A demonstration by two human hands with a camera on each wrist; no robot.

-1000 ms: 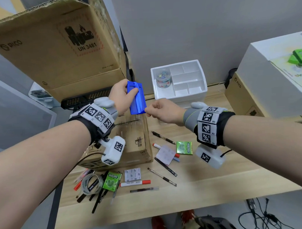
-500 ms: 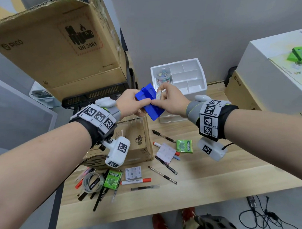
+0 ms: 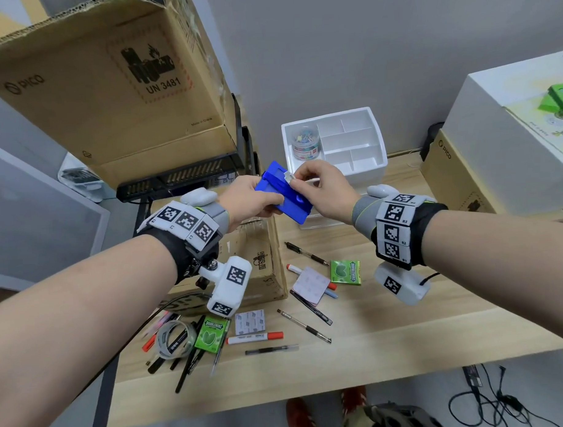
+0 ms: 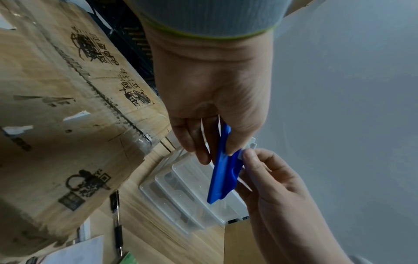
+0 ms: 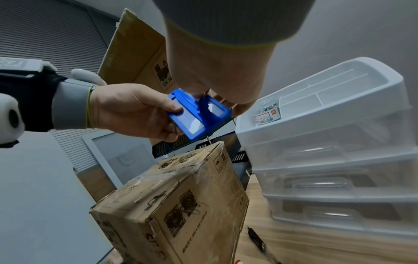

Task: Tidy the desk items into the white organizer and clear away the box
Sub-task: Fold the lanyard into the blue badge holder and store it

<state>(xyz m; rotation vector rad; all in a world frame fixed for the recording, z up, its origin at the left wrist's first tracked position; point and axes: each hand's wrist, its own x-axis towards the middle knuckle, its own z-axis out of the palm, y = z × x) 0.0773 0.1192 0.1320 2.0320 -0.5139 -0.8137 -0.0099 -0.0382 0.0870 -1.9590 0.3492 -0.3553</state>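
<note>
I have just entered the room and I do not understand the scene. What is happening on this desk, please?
A person is tidying a desk. The left hand holds a blue card holder in the air, while the right hand pinches a small white clip at its top edge. Behind stands the white organizer, holding only a tub of clips. Pens, markers and gum packs lie on the desk beside a small cardboard box.

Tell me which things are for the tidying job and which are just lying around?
For the job:
blue card holder, held by left hand and right hand
white organizer
small cardboard box
gum packs, pens, red marker, tape roll

Just lying about:
big PICO carton
white box
floor cables
</note>
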